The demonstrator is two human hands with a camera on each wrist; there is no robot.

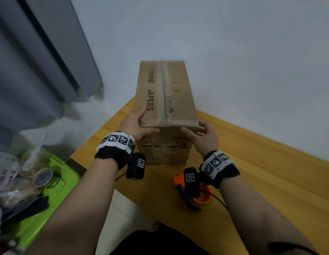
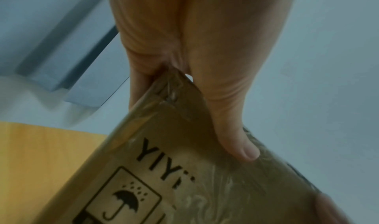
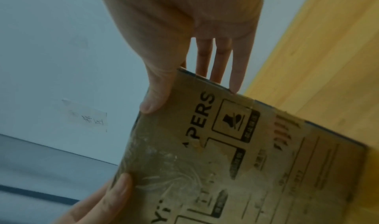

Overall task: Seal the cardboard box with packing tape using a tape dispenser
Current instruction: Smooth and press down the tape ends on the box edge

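Upright on a wooden table [image 1: 270, 172] by a white wall, a brown cardboard box [image 1: 165, 92] printed with black lettering is gripped at both near top corners.

Old clear tape runs crinkled along its closed top seam and down the front face. Both forearms reach forward: the left hand [image 1: 136, 124] clasps the left corner, fingers over the top and thumb across the front; the right hand [image 1: 206, 137] holds the right corner, thumb on the front, straight fingers down the side. Beneath the right wrist lies an orange tape dispenser [image 1: 202, 198].
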